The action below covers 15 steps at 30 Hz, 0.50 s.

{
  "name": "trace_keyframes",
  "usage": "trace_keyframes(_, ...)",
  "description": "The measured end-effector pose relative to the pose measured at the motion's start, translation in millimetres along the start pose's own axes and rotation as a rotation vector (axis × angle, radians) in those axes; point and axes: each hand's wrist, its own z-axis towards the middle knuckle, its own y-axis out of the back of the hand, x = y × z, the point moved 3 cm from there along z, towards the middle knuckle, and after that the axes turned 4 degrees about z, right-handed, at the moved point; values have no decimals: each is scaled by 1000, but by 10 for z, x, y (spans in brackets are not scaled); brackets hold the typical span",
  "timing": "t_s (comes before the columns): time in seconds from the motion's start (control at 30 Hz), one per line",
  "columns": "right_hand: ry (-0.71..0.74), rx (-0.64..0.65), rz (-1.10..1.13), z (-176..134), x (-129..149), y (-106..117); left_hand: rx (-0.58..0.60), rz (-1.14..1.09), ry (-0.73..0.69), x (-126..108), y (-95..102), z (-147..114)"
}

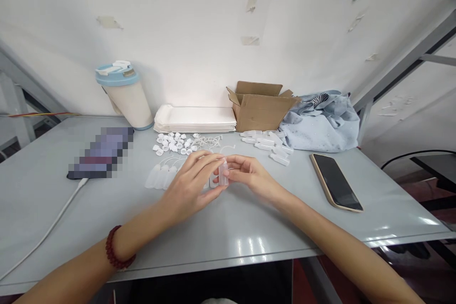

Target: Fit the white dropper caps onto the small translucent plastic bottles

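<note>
A small translucent plastic bottle (223, 175) stands upright between my two hands, above the front of the table. My right hand (251, 173) pinches its side between thumb and fingers. Reaching from the left, my left hand (194, 178) has its fingertips at the bottle's top and its thumb by the base. Behind the left hand lies a row of similar bottles with thin white loops (154, 176), partly hidden by that hand. Beyond them are a heap of white caps (173, 143) and a tangle of white loop ties (208, 141). Several loose bottles (265, 144) lie at right.
A brown cardboard box (261, 111), a stack of white packets (199, 118) and a tumbler (128, 99) stand along the wall. Light blue cloth (322, 126) lies beside the box. One phone (337, 181) is at right, another, charging (103, 154), at left on the grey table (249, 232).
</note>
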Motion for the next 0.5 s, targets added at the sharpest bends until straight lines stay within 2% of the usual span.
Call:
trace_keyframes(0.13,-23,6,-42,9,17,16,-3,-18,-7,4,1,1)
trace_keyframes(0.27,-58,-45,-211,22,-4,53,16,-19,-12,6,-18,-2)
trace_keyframes(0.5,-112,-96,-395,42,-109,108,126,-26,22,50,-100,-31)
